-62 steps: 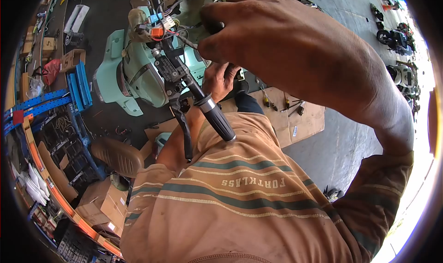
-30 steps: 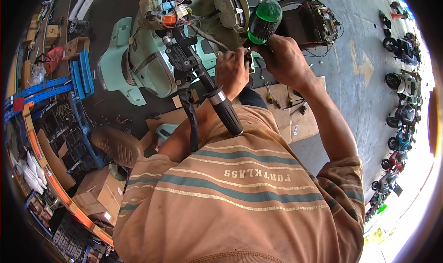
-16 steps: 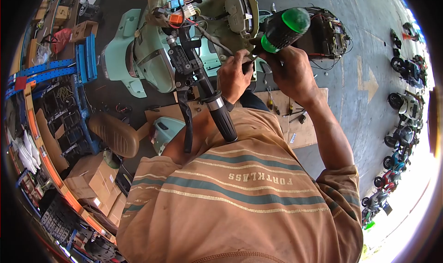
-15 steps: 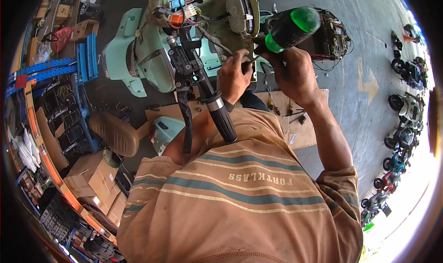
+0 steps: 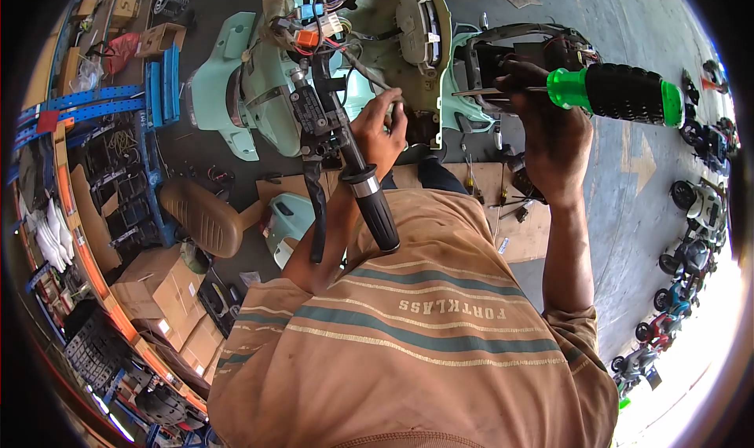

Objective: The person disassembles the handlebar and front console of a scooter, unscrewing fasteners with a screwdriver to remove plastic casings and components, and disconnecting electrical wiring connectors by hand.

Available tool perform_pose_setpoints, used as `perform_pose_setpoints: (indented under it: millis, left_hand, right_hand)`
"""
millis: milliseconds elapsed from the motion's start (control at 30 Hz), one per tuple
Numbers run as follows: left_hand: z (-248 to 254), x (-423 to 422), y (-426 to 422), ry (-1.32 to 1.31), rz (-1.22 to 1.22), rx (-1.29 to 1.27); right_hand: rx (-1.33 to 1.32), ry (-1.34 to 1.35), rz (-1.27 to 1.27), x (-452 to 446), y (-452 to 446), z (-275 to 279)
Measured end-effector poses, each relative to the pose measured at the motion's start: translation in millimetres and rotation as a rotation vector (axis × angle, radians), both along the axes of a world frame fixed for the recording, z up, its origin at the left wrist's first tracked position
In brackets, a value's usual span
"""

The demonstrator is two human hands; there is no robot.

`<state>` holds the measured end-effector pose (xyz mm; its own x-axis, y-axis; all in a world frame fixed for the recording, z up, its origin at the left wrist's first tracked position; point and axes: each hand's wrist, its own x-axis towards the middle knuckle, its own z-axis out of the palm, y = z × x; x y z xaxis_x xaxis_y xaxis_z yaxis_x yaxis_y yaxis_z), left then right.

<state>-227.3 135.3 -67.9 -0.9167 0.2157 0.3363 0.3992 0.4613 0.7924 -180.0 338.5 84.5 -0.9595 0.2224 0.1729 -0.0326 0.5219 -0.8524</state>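
Right hand clamped on screwdriver, left hand by the open cover

View from my head camera. My right hand (image 5: 556, 142) is clamped on the metal shaft of the green-and-black screwdriver (image 5: 624, 94). The tool lies roughly level across the view, handle to the right, tip to the left toward the pale green cover (image 5: 407, 24); tip contact cannot be confirmed.

My left hand (image 5: 380, 136) is curled at the lower left edge of the cover. I cannot tell whether its fingers are together on anything. A gauge unit (image 5: 419, 25) sits inside the cover.

Nearer the body, the handlebar grip (image 5: 378, 219) slants in front of the left forearm. Left of the cover: orange connector (image 5: 306, 38) among loose wires. Below, on the floor: cardboard sheet (image 5: 530, 237) bearing small tools (image 5: 471, 184); brown seat (image 5: 200, 216) farther left.
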Motion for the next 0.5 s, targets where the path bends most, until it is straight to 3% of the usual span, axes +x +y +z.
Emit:
perform_pose_setpoints:
  millis: [67, 100, 167, 300, 367, 433, 467, 500]
  left_hand:
    - [-9.2, 13.5, -16.9, -0.025, -0.002, 0.039]
    - [-15.5, 22.9, -26.6, -0.333, -0.025, 0.395]
    - [-29.0, 28.5, -39.6, -0.234, 0.089, 0.126]
    - [-47.7, 36.3, -57.1, -0.215, 0.127, 0.036]
    - [-51.8, 34.4, -57.4, -0.25, 0.154, 0.079]
    - [-63.3, 31.5, -53.2, -0.396, 0.16, 0.303]
    - [-61.7, 28.8, -53.8, -0.287, 0.143, 0.208]
    - [-58.9, 28.6, -56.3, -0.36, 0.11, 0.163]
  right_hand:
    - [-0.024, 0.046, 0.012, -2.8, -1.7, -7.0]
    - [-0.025, 0.047, 0.014, -2.9, -3.7, -10.3]
    - [0.008, 0.02, 0.047, -4.6, -7.9, -17.4]
    - [0.101, -0.006, 0.104, -5.7, -14.7, -25.3]
    - [0.051, -0.046, 0.07, -5.9, -19.4, -24.2]
    - [0.036, -0.047, 0.066, -6.1, -23.5, -23.9]
    - [0.021, -0.046, 0.05, -5.9, -25.0, -23.9]
    - [0.035, -0.048, 0.06, -5.5, -25.6, -24.3]
